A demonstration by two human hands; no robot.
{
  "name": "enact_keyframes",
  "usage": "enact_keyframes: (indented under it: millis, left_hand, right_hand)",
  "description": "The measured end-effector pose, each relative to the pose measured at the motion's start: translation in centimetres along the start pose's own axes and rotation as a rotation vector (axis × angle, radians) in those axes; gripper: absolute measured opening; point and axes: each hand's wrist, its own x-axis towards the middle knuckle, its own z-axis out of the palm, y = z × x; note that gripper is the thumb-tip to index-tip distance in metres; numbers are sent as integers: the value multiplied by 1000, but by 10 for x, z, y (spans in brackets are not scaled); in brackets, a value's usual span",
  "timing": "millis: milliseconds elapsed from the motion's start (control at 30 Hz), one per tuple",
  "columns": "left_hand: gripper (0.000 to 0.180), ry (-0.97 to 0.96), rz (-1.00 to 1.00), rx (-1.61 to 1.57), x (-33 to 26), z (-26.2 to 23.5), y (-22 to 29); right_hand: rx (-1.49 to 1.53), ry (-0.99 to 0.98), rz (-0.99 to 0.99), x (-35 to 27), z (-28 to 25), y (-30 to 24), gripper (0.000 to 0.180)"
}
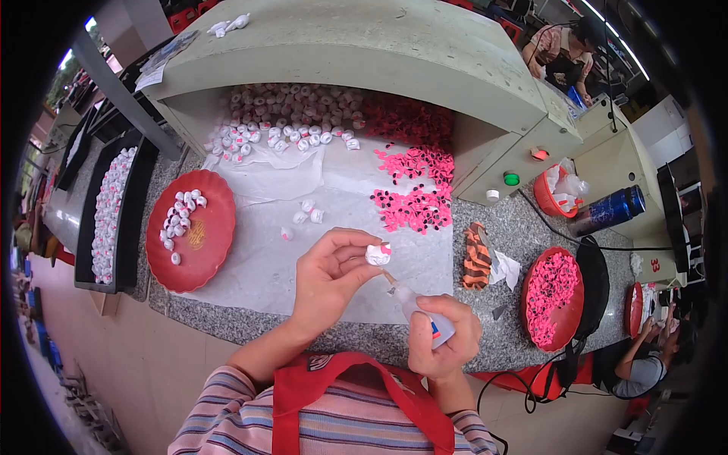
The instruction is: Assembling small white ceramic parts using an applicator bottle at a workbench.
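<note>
Over the surface (500, 229), a squeeze bottle (408, 300) and white piece (377, 255) are held.
The bottle, likely soft-walled, is wrapped round its body by the right fingers (451, 307); the piece, probably light, is pinched edgewise by the left fingers (346, 240).

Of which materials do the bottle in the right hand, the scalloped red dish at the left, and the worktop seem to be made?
Bottle: probably soft plastic; its body looks cloudy and translucent.
Red dish: likely moulded plastic, with an evenly coloured, scalloped rim.
Worktop: grey speckles suggest granite, though a printed laminate is possible.
</note>
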Motion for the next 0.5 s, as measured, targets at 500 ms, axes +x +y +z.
enact_keyframes:
  millis: [500]
  left_hand:
    - [34,5,-169,-113,3,-6,3]
  right_hand:
    - [-40,12,65,0,-6,4,18]
